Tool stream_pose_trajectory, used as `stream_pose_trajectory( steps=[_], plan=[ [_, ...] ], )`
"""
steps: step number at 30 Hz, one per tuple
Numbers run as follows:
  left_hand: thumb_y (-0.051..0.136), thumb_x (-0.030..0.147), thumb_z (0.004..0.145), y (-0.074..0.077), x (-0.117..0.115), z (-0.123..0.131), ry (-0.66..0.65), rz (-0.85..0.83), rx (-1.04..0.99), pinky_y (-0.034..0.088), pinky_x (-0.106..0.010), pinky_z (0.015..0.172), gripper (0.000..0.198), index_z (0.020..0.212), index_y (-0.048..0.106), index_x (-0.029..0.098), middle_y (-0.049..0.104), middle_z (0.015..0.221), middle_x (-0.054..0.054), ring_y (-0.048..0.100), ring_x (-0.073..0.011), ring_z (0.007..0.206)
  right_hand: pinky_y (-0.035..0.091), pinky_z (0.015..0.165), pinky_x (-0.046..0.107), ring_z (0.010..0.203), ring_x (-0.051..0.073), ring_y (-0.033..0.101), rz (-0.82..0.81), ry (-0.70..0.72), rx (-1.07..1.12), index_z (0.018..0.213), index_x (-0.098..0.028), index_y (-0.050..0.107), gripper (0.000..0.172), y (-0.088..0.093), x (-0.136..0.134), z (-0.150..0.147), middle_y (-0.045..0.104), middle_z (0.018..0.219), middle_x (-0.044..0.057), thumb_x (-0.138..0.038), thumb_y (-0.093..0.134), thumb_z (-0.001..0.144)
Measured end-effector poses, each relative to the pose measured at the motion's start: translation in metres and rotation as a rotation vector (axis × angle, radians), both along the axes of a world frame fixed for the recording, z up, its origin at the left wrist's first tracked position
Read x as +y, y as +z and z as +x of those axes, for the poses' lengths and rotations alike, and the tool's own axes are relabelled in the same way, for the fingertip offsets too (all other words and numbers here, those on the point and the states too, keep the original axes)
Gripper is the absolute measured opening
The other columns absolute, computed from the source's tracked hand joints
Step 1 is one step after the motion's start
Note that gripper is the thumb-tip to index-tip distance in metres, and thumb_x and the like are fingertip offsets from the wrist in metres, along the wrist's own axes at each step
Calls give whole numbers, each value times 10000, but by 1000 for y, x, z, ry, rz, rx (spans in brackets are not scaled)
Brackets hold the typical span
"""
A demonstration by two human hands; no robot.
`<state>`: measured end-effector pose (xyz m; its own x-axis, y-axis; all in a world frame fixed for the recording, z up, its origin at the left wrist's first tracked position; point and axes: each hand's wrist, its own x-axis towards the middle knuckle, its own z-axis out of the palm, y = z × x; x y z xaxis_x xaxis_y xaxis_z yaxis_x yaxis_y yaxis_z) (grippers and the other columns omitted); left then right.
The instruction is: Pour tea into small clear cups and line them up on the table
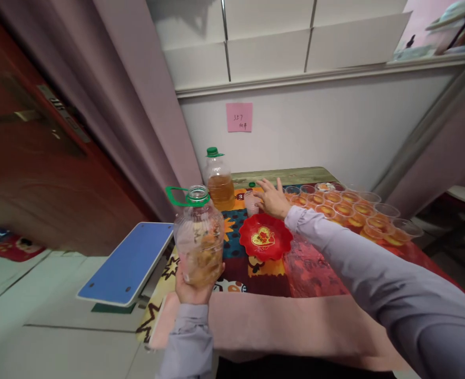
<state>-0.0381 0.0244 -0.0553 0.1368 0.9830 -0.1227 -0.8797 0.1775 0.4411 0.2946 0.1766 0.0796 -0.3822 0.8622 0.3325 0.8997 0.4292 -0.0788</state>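
Note:
My left hand [196, 287] is wrapped round the lower part of a large clear plastic jug [198, 242]. The jug is uncapped, with a green ring handle at its neck and amber liquid low inside. My right hand [272, 199] is stretched out over the table, fingers apart, thumb beside a whitish translucent plastic cup [251, 205]; I cannot tell whether they touch. A small green cap [251, 185] lies just behind that cup. In front of my right hand sits a red scalloped plate [251, 243] with a gold heart print.
A second jug [220, 189], green-capped, stands at the back left. Rows of clear cups [343, 210] with amber drink fill the table's right side. A patterned cloth [236, 266] covers the table. A blue-topped stool [129, 263] is at the left, and a pink note [239, 117] hangs on the wall.

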Motion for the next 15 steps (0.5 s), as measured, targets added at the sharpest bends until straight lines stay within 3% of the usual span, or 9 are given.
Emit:
stream_pose_trajectory(
  steps=[7,11,15],
  plan=[
    [478,620,1028,-7,0,-2,-56,56,-33,504,-743,1057,651,1562,581,263,662,1519,-186,608,-489,1393,89,1275,809,1579,394,415,-28,20,4,1026,-204,847,312,-17,27,-15,613,1587,156,-160,538,1010],
    [452,618,1027,-15,1,-4,-43,76,-83,497,-748,1061,676,1592,555,260,661,1520,-193,635,-484,1361,126,1281,777,1543,388,464,1,10,63,950,-209,839,225,-26,33,-8,658,1534,159,-180,617,962],
    [444,588,1027,-19,2,-9,-92,33,-114,461,-754,1098,687,1650,480,301,615,1580,-180,567,-480,1442,240,1262,731,1425,376,587,53,6,152,867,-215,827,99,-33,39,-2,714,1448,163,-235,733,889]
  ],
)
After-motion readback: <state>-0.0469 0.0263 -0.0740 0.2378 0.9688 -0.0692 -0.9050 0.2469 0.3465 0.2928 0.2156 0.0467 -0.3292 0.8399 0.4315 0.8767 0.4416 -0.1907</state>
